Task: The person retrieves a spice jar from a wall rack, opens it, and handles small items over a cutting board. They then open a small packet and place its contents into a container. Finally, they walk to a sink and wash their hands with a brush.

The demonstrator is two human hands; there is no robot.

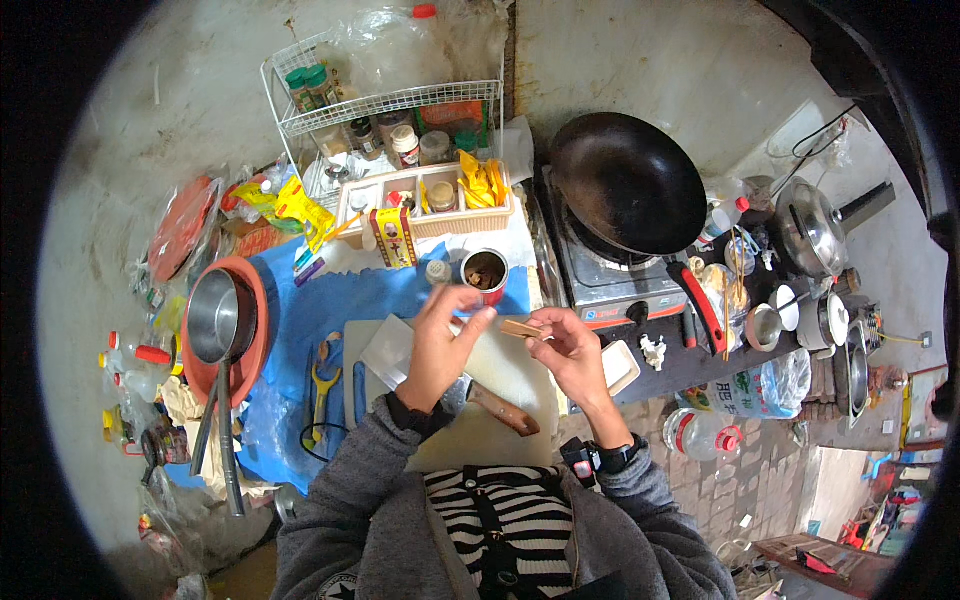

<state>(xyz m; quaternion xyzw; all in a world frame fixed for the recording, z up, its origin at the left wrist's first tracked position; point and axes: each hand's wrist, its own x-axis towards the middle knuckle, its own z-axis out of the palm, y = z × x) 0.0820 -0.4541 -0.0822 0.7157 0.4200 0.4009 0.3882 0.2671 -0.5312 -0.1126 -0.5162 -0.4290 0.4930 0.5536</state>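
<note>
My right hand [568,351] pinches a small flat brown piece, perhaps wood or bark [521,328], above the cutting board [510,375]. To its left, my left hand [448,337] is raised with thumb and fingers apart, somewhat blurred; nothing plain shows in it. Just beyond both hands stands a red-sided tin [485,274] with brown pieces inside. A small jar with a perforated lid [438,272] is beside the tin. Under my left forearm lies a cleaver, its wooden handle [504,409] pointing right and its blade partly hidden.
A black wok [628,184] rests on a gas stove [622,281] at the right. Saucepans [217,315] sit in an orange basin [262,360] at the left. Yellow-handled scissors or a peeler [324,390] lie on the blue cloth. Behind are a divided condiment tray [457,223] and a white wire rack [390,105].
</note>
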